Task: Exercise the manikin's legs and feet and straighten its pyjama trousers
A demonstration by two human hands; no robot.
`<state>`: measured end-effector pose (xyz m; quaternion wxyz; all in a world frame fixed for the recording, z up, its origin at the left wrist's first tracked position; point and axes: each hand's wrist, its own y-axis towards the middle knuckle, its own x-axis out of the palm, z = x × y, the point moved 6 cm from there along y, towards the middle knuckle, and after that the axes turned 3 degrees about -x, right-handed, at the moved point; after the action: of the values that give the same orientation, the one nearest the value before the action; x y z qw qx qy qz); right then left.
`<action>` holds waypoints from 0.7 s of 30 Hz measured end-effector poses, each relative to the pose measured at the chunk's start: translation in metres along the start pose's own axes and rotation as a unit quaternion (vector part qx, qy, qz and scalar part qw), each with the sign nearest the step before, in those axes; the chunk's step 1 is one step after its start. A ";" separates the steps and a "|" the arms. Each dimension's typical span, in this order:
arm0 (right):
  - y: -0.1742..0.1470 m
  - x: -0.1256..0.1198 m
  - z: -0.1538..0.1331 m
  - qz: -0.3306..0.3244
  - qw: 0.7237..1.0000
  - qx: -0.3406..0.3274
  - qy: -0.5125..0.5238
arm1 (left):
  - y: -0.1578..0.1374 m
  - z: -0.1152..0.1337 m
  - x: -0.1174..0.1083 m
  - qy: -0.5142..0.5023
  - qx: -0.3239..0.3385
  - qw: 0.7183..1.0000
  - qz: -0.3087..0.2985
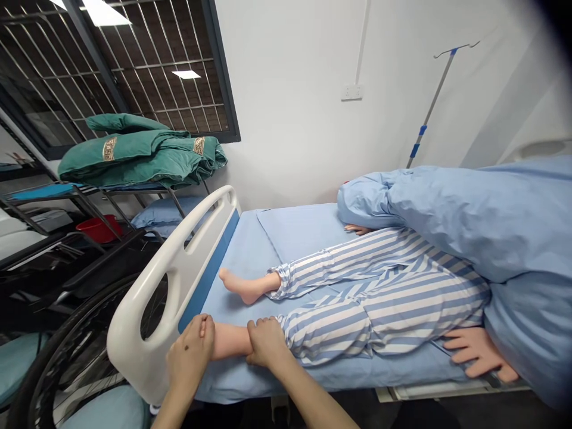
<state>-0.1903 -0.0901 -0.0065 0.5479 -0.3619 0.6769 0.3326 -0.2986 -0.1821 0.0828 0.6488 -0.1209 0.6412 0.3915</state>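
A care manikin in blue-and-white striped pyjama trousers point(379, 292) lies on a hospital bed with a light blue sheet point(295, 229). Its upper body is hidden under a light blue duvet point(469, 208). My left hand point(190, 351) is wrapped around the manikin's near foot beside the footboard. My right hand point(267, 341) grips the same leg at the ankle point(230, 341), just below the trouser cuff. The far foot point(241, 287) rests bare on the sheet. A manikin hand point(478, 351) lies at the bed's near edge.
The white footboard point(165, 280) stands at the left end of the bed. A wheelchair wheel point(58, 357) sits left of it. Folded green blankets point(143, 155) lie on a rack by the window. An IV pole point(429, 107) stands against the wall.
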 end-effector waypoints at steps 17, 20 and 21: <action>0.001 0.000 0.000 0.002 1.000 0.008 0.003 | 0.041 0.013 0.015 0.163 0.123 0.961 -0.186; 0.001 0.001 0.000 -0.005 1.000 0.008 0.003 | 0.045 0.011 0.017 0.150 0.114 0.962 -0.196; 0.001 0.002 0.001 -0.008 1.000 0.007 0.004 | 0.044 0.009 0.018 0.140 0.109 0.965 -0.193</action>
<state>-0.1911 -0.0894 -0.0082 0.5508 -0.3649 0.6782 0.3219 -0.3234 -0.1408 0.0831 0.6249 -0.2244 0.7291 0.1660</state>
